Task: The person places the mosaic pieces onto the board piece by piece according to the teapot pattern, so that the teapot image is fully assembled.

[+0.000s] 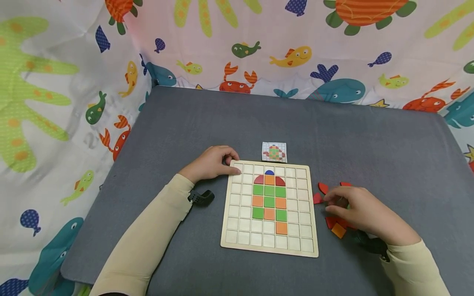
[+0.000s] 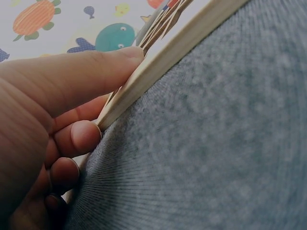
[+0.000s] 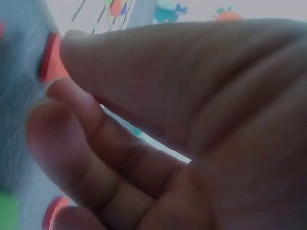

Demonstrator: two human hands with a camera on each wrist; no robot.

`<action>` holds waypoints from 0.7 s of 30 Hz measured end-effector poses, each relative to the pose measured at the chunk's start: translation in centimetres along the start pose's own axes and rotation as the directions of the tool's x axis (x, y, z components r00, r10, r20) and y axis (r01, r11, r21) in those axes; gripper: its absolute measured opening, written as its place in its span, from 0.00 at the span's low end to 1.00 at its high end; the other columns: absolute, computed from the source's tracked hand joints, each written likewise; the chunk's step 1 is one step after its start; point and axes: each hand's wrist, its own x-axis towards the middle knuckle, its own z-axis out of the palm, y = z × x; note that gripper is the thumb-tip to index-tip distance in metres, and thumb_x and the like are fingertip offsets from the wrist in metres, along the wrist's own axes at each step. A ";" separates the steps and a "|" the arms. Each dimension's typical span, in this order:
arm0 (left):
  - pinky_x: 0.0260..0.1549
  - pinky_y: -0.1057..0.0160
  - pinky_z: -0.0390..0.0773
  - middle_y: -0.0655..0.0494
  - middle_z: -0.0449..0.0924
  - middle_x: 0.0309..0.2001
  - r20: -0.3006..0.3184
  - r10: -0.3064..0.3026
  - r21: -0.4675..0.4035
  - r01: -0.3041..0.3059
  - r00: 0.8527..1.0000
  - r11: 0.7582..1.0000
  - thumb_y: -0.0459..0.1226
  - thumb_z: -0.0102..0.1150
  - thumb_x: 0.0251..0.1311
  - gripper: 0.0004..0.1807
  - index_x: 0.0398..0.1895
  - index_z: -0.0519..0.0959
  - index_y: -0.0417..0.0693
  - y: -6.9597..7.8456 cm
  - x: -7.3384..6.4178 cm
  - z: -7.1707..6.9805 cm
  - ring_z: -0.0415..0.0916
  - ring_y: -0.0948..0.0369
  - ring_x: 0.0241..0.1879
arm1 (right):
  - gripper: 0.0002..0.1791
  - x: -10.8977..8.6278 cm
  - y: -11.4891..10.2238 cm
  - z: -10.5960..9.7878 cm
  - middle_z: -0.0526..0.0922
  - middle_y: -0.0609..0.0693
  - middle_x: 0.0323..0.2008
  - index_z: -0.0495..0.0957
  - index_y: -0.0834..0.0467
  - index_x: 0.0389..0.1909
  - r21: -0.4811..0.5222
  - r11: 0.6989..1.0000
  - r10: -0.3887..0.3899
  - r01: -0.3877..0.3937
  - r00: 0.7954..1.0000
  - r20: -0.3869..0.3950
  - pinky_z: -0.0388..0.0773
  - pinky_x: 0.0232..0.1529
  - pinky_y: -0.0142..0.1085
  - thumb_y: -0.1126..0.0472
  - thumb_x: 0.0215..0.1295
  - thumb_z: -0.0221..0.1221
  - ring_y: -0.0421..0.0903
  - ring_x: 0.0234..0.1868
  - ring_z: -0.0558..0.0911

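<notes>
My left hand point(image 1: 212, 164) grips the upper left corner of a wooden grid board point(image 1: 237, 242), thumb on top of the rim and the other fingers curled at its side. In the left wrist view the thumb point(image 2: 100, 72) presses on the frame. Green, orange, red and blue tiles sit in the board's middle columns, such as a green tile point(image 1: 269, 202) and a blue half-round tile point(image 1: 269, 172). Right of the board, my right hand point(image 1: 361, 209) hovers with bent fingers over loose tiles. A red tile point(image 3: 53, 60) shows just beyond its thumb and fingertip.
A small pattern card point(image 1: 274, 152) lies against the board's far edge. Red loose tiles point(image 1: 323, 188) and an orange square point(image 1: 338, 230) lie around the right hand, partly under it. The grey table point(image 1: 185, 123) ends at a printed curtain point(image 1: 222, 37) behind and at the left.
</notes>
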 end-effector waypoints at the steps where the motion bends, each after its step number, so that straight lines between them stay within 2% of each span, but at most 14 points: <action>1: 0.39 0.59 0.67 0.58 0.74 0.34 0.001 0.001 0.002 -0.001 1.000 1.000 0.50 0.78 0.59 0.16 0.44 0.84 0.56 0.0 0.0 0.0 0.68 0.60 0.34 | 0.10 -0.2 0.3 -0.1 0.84 0.39 0.33 0.87 0.54 0.43 -0.002 1.000 0.007 -0.007 1.000 -0.006 0.77 0.32 0.33 0.60 0.63 0.74 0.33 0.31 0.79; 7: 0.40 0.59 0.66 0.59 0.74 0.34 0.006 0.012 0.018 -0.012 1.000 1.000 0.50 0.77 0.60 0.16 0.45 0.83 0.56 0.1 0.2 0.0 0.68 0.60 0.34 | 0.14 -1.7 2.4 -0.4 0.87 0.45 0.39 0.87 0.57 0.46 -0.014 0.998 0.056 -0.057 0.997 -0.059 0.75 0.28 0.33 0.60 0.60 0.76 0.33 0.30 0.77; 11: 0.40 0.59 0.67 0.59 0.74 0.34 0.003 0.007 0.013 -0.007 1.000 1.000 0.50 0.78 0.60 0.16 0.44 0.83 0.56 0.1 0.1 0.0 0.68 0.60 0.34 | 0.14 -2.3 3.7 -0.5 0.86 0.48 0.41 0.87 0.57 0.44 -0.050 0.997 0.047 -0.052 0.995 -0.088 0.75 0.29 0.33 0.63 0.58 0.77 0.32 0.30 0.76; 21: 0.40 0.58 0.66 0.59 0.74 0.34 -0.004 -0.003 0.014 0.003 1.000 1.000 0.50 0.77 0.60 0.16 0.44 0.83 0.56 0.0 0.0 0.0 0.68 0.60 0.34 | 0.14 -2.6 5.0 -0.3 0.84 0.50 0.42 0.87 0.58 0.45 -0.057 0.998 0.037 -0.041 0.997 -0.072 0.73 0.27 0.33 0.66 0.58 0.76 0.31 0.27 0.74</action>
